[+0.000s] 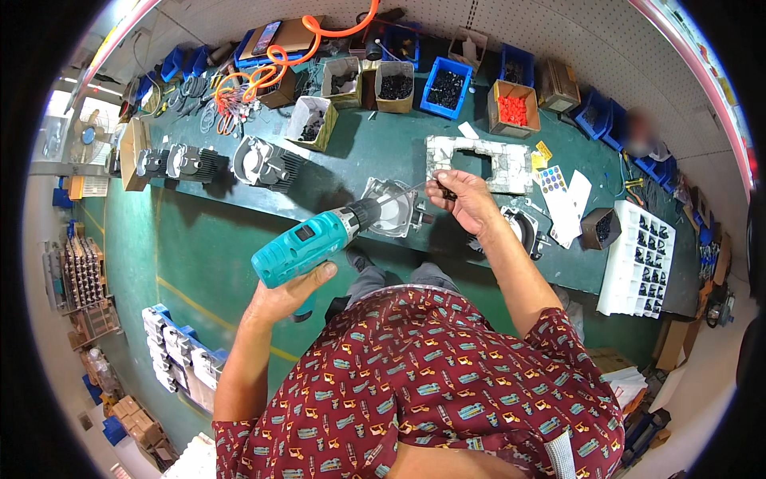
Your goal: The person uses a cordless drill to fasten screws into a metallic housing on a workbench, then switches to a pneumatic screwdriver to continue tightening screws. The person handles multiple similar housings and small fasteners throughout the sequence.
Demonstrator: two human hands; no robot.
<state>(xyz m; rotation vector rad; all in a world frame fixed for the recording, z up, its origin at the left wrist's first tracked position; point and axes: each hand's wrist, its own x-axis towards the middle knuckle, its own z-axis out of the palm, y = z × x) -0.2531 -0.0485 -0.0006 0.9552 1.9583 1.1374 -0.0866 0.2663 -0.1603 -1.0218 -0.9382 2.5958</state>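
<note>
My left hand (286,298) is wrapped round the grip of a teal cordless drill (302,249). The drill's black chuck points up and right, with a long thin bit (403,194) reaching to my right fingertips. My right hand (471,207) is closed, thumb and fingers pinching small black pieces (448,194), too small to tell exactly. Under the bit, at the bench's front edge, lies a grey metal housing (389,215). Below my right wrist, another metal housing (523,230) with a round opening is partly covered by my forearm.
Several finned metal housings (267,165) line the bench's left. Behind my right hand lies a mottled white block frame (441,152). Bins of small parts, including a blue bin (445,86), stand along the back. An orange coiled hose (279,54) hangs there; a white tray (618,279) lies right.
</note>
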